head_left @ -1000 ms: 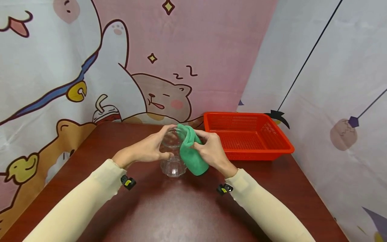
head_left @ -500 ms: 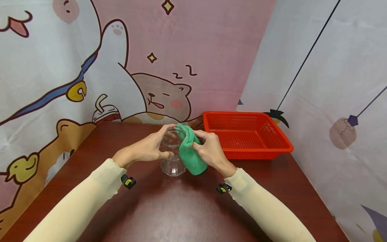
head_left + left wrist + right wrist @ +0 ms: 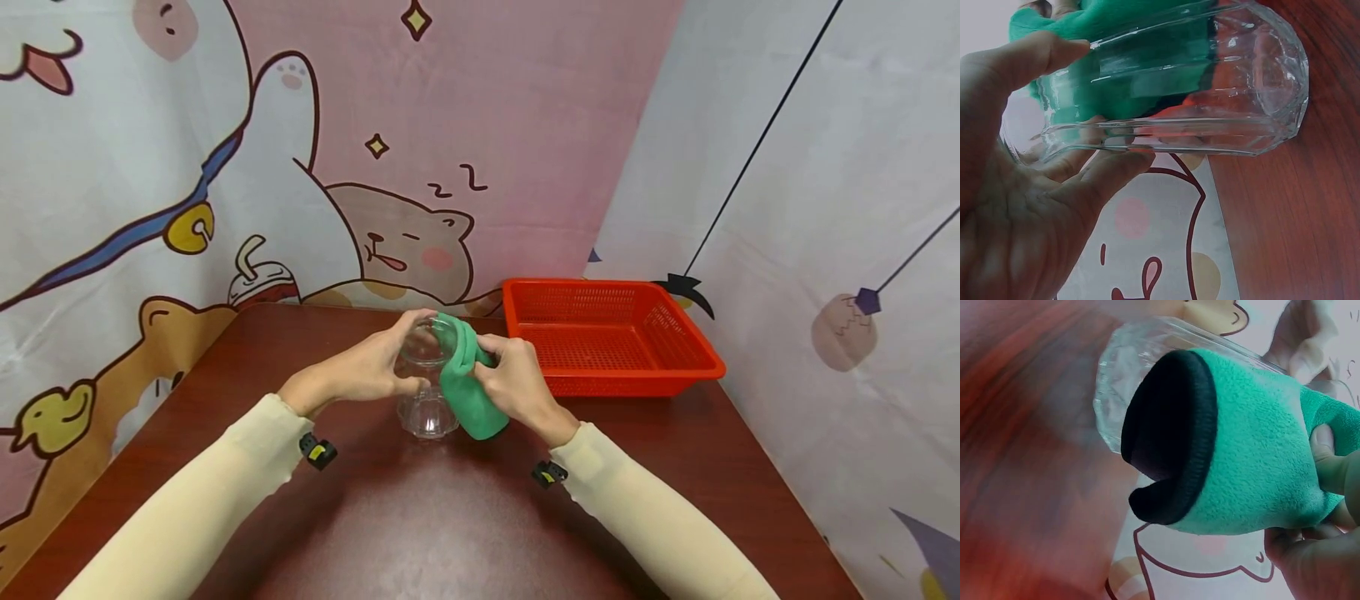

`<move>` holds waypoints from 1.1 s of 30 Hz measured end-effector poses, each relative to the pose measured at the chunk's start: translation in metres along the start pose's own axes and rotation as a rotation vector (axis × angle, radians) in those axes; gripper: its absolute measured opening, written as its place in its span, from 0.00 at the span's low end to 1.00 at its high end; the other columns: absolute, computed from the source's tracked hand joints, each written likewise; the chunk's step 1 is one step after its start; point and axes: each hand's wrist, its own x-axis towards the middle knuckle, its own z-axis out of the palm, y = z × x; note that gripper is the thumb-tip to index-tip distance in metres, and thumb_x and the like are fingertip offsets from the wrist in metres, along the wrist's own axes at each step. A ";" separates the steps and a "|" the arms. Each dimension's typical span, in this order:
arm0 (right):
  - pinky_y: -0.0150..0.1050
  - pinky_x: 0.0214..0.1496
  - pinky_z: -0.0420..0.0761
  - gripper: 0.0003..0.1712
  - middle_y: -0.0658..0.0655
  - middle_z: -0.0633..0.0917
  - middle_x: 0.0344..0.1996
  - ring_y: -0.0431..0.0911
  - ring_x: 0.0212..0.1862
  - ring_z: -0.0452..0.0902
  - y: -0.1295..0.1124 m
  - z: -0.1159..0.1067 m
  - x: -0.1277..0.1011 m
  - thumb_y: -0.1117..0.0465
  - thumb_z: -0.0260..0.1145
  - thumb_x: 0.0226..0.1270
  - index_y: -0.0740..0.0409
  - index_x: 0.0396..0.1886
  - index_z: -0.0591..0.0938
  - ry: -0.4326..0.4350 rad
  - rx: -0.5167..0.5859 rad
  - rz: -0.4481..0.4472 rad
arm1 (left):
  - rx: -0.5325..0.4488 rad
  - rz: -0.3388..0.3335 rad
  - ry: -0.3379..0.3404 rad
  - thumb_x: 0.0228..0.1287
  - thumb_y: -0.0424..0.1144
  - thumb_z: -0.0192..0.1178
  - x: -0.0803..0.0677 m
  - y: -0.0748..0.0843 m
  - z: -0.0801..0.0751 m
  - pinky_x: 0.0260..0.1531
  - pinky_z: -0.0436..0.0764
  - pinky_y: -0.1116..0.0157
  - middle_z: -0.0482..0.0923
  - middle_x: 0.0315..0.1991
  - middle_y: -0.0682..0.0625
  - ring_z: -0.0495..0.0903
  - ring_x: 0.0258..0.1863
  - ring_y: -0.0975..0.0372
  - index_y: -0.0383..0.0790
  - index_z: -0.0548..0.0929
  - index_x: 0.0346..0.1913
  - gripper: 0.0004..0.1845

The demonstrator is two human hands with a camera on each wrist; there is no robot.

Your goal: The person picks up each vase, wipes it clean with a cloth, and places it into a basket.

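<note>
Left hand [image 3: 367, 367] grips unlabelled glass [image 3: 427, 392]; right hand [image 3: 513, 383] pinches green cloth [image 3: 465, 392].

The only legible characters I see are "z Z", drawn in black above the sleeping bear [image 3: 408, 242] on the pink backdrop [image 3: 525, 125] (part of the cartoon print). I read no label, brand or number on anything else before me.

A makeshift recording booth: cartoon-print cloth backdrops [image 3: 225, 150] enclose a brown table [image 3: 420, 517].
</note>
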 end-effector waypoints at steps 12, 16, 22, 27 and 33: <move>0.50 0.59 0.97 0.15 0.58 0.98 0.49 0.51 0.52 0.97 0.009 0.011 -0.006 0.77 0.78 0.73 0.60 0.53 0.97 -0.121 -0.218 -0.120 | -0.006 -0.014 0.002 0.78 0.33 0.77 0.000 -0.001 -0.001 0.76 0.84 0.36 0.81 0.77 0.36 0.86 0.75 0.41 0.47 0.52 0.94 0.54; 0.49 0.60 0.96 0.16 0.58 0.98 0.52 0.51 0.55 0.97 0.010 0.010 -0.009 0.77 0.77 0.74 0.58 0.54 0.97 -0.176 -0.255 -0.105 | -0.001 -0.018 0.001 0.77 0.32 0.76 -0.001 0.000 -0.001 0.76 0.83 0.34 0.80 0.78 0.35 0.84 0.77 0.40 0.48 0.51 0.94 0.55; 0.47 0.60 0.95 0.15 0.57 0.98 0.51 0.47 0.54 0.96 0.017 0.011 -0.013 0.77 0.78 0.72 0.55 0.49 0.98 -0.240 -0.291 -0.115 | 0.004 -0.018 0.008 0.77 0.33 0.76 -0.002 -0.001 0.000 0.75 0.84 0.35 0.81 0.78 0.36 0.85 0.77 0.41 0.48 0.52 0.94 0.54; 0.38 0.48 0.90 0.14 0.52 0.95 0.39 0.40 0.42 0.86 0.026 0.015 -0.016 0.78 0.78 0.70 0.54 0.38 0.94 -0.279 -0.333 -0.158 | 0.012 -0.015 0.016 0.77 0.33 0.76 -0.002 -0.002 0.000 0.72 0.86 0.36 0.81 0.78 0.38 0.85 0.75 0.42 0.49 0.53 0.94 0.54; 0.32 0.39 0.81 0.17 0.48 0.91 0.30 0.39 0.37 0.82 0.038 0.021 -0.020 0.78 0.79 0.67 0.51 0.31 0.90 -0.320 -0.359 -0.157 | 0.008 -0.010 0.019 0.77 0.33 0.77 -0.002 -0.002 0.001 0.73 0.85 0.36 0.82 0.77 0.37 0.86 0.75 0.42 0.48 0.53 0.94 0.54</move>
